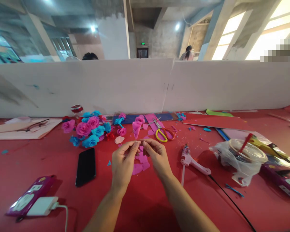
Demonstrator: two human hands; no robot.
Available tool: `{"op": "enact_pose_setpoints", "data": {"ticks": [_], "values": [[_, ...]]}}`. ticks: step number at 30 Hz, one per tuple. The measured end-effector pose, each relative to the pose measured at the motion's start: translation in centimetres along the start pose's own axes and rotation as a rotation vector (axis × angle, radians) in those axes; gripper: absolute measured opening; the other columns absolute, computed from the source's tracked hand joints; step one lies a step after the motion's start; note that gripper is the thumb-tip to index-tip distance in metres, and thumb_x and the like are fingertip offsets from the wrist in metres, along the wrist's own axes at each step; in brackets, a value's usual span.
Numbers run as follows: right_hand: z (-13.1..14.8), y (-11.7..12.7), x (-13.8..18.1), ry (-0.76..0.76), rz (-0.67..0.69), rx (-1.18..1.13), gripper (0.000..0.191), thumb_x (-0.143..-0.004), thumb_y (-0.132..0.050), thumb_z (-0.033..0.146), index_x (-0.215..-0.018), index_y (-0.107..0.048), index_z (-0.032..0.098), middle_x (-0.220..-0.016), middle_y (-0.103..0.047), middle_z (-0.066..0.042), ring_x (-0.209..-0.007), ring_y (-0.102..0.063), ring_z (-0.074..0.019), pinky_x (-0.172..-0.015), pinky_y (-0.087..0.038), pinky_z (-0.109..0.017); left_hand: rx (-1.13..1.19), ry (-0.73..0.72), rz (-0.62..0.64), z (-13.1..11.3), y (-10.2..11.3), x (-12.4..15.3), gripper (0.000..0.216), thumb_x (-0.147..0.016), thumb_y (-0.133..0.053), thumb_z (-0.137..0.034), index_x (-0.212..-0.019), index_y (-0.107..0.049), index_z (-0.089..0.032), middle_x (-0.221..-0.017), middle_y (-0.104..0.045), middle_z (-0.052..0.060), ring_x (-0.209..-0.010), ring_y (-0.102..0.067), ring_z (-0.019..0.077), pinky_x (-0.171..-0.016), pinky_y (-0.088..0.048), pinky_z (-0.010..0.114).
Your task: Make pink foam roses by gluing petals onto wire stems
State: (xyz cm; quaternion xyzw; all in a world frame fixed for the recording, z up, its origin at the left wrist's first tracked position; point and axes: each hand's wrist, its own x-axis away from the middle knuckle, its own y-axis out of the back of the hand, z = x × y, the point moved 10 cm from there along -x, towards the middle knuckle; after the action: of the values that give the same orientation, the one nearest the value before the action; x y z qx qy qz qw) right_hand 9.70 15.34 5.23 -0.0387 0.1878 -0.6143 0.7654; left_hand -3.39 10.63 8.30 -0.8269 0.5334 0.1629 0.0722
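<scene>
A small pink crepe-paper flower (136,128), rolled into a cone, points upward from the fingertips of my left hand (123,164), which pinches its narrow base. My right hand (157,158) is closed beside it, thumb and forefinger pressed together and nearly touching the left fingertips. Whatever those right fingers hold is too small to make out. Under both hands lie loose pink paper petals (142,158). Just beyond them rest scissors with yellow handles (161,136) and a second pair with orange handles (169,133).
Finished pink and blue paper roses (84,129) cluster at the left, behind a black phone (86,167). A white charger (43,206) lies near the front left. To the right are a corded glue gun (195,165) and a lidded cup (247,150) in a plastic bag. A white partition (87,87) bounds the back.
</scene>
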Motion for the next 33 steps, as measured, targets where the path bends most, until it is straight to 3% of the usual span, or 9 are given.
{"op": "enact_pose_setpoints", "data": {"ticks": [4,6,8,12,15,18,23,27,33], "values": [[1.4,-2.1,3.2,0.021,0.151,0.229,0.037,-0.091,-0.049,0.048,-0.087,-0.069,0.017,-0.075,-0.065,-0.004,-0.071,-0.058,-0.0156,-0.072,-0.046,-0.027,0.294,0.190,-0.057,0.0,0.7,1.0,0.020,-0.074,-0.073,-0.035,-0.081,-0.075,-0.016,-0.062,-0.066,0.001,-0.057,-0.059,0.0115,-0.054,-0.049,0.023],[1.4,-2.1,5.3,0.017,0.139,0.330,0.034,-0.092,-0.049,0.047,-0.089,-0.067,0.018,-0.078,-0.066,-0.004,-0.076,-0.059,-0.0167,-0.074,-0.044,-0.027,0.370,0.256,-0.078,0.1,0.8,1.6,0.019,-0.071,-0.076,-0.033,-0.079,-0.075,-0.016,-0.064,-0.067,0.002,-0.060,-0.060,0.0111,-0.056,-0.049,0.023],[1.3,-1.7,7.2,0.003,0.093,0.352,0.031,-0.091,-0.051,0.047,-0.088,-0.065,0.019,-0.069,-0.060,-0.001,-0.067,-0.055,-0.0148,-0.067,-0.041,-0.025,0.438,0.312,-0.076,0.3,0.7,2.3,0.018,-0.068,-0.078,-0.031,-0.078,-0.075,-0.016,-0.068,-0.069,0.003,-0.064,-0.062,0.0113,-0.060,-0.050,0.023],[-0.3,-1.4,9.2,-0.139,0.066,0.031,0.034,-0.087,-0.055,0.051,-0.077,-0.057,0.019,-0.053,-0.033,0.007,-0.049,-0.028,-0.0089,-0.049,-0.024,-0.023,0.644,0.430,0.070,0.3,-1.2,3.8,0.019,-0.063,-0.082,-0.028,-0.076,-0.074,-0.017,-0.069,-0.069,0.003,-0.064,-0.064,0.0121,-0.060,-0.052,0.024],[-1.7,-2.6,10.0,-0.319,0.142,-0.281,0.033,-0.083,-0.060,0.049,-0.072,-0.052,0.019,-0.050,-0.025,0.010,-0.046,-0.017,-0.0071,-0.047,-0.015,-0.023,0.741,0.512,0.220,0.2,-2.7,4.7,0.024,-0.059,-0.084,-0.026,-0.079,-0.074,-0.018,-0.067,-0.067,0.001,-0.063,-0.065,0.0124,-0.057,-0.052,0.023],[-2.3,-2.6,10.4,-0.374,0.125,-0.341,0.032,-0.082,-0.062,0.048,-0.073,-0.052,0.019,-0.048,-0.023,0.011,-0.045,-0.015,-0.0067,-0.047,-0.012,-0.024,0.737,0.527,0.238,0.4,-2.8,5.0,0.025,-0.058,-0.086,-0.024,-0.078,-0.074,-0.017,-0.067,-0.068,0.001,-0.066,-0.067,0.0128,-0.060,-0.054,0.022],[-2.4,-1.1,10.7,-0.252,-0.006,-0.098,0.033,-0.082,-0.060,0.051,-0.078,-0.056,0.019,-0.053,-0.026,0.009,-0.049,-0.019,-0.0082,-0.047,-0.015,-0.024,0.596,0.465,0.128,0.6,-1.7,5.4,0.026,-0.059,-0.084,-0.024,-0.081,-0.074,-0.014,-0.070,-0.071,0.004,-0.067,-0.070,0.0161,-0.065,-0.056,0.026],[-3.0,-1.2,11.6,-0.269,-0.018,-0.059,0.031,-0.085,-0.055,0.050,-0.079,-0.054,0.019,-0.054,-0.025,0.009,-0.050,-0.020,-0.0087,-0.047,-0.016,-0.024,0.543,0.449,0.104,0.7,-1.3,6.1,0.022,-0.063,-0.081,-0.021,-0.082,-0.074,-0.013,-0.074,-0.073,0.005,-0.071,-0.070,0.0165,-0.071,-0.057,0.028],[-3.9,-1.3,12.7,-0.307,-0.034,-0.020,0.030,-0.088,-0.051,0.049,-0.079,-0.052,0.020,-0.058,-0.027,0.008,-0.052,-0.021,-0.0086,-0.048,-0.019,-0.024,0.516,0.453,0.019,2.5,-0.6,6.5,0.019,-0.063,-0.080,-0.021,-0.079,-0.074,-0.013,-0.070,-0.071,0.004,-0.066,-0.069,0.0138,-0.066,-0.056,0.023]]}}
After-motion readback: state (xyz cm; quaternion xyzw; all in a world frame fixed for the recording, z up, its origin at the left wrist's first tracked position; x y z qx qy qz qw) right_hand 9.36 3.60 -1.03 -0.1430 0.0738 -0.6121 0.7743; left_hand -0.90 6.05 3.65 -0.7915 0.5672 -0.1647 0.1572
